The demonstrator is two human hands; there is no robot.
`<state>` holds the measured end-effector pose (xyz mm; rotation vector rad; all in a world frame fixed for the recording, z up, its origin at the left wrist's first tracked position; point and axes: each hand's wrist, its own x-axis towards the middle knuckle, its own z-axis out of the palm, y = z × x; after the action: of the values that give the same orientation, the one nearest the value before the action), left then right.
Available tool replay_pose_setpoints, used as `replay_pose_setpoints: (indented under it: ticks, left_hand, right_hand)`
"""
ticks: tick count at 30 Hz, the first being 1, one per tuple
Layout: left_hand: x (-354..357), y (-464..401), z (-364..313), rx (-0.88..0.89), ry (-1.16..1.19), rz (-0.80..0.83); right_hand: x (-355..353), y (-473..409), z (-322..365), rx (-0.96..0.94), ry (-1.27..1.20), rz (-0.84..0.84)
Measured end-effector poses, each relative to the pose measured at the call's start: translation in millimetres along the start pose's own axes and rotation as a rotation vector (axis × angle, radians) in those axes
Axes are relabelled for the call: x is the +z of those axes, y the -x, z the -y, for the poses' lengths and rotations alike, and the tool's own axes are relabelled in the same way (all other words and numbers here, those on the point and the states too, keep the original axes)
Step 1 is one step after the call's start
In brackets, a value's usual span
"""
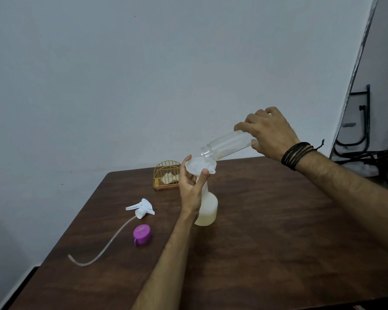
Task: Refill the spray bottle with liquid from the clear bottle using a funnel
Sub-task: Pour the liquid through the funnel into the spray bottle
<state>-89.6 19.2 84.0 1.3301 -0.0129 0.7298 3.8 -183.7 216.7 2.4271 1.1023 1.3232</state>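
Clear bottle (227, 144) tipped over funnel (199, 167)

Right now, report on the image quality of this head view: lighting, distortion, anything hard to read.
Head view: dim, flat indoor light with only faint shadows on the table; wide-angle lens leaves the wall corner at right leaning; the clear bottle and white funnel blend into the pale wall, so any stream of liquid is hard to see; slight softness on the right hand.
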Motion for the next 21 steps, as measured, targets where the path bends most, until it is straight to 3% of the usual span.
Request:
replay_pose_setpoints:
  ticks: [16, 21]
  left_hand:
    - [0, -1, 2, 0.014, 0.014, 0.012]
    - [-1, -1, 4, 0.011, 0.02, 0.013]
  right_hand:
    - [-4, -13, 3, -0.14, 0.14, -0.073]
    - [-2, -6, 4, -0.047, 0.002, 0.063]
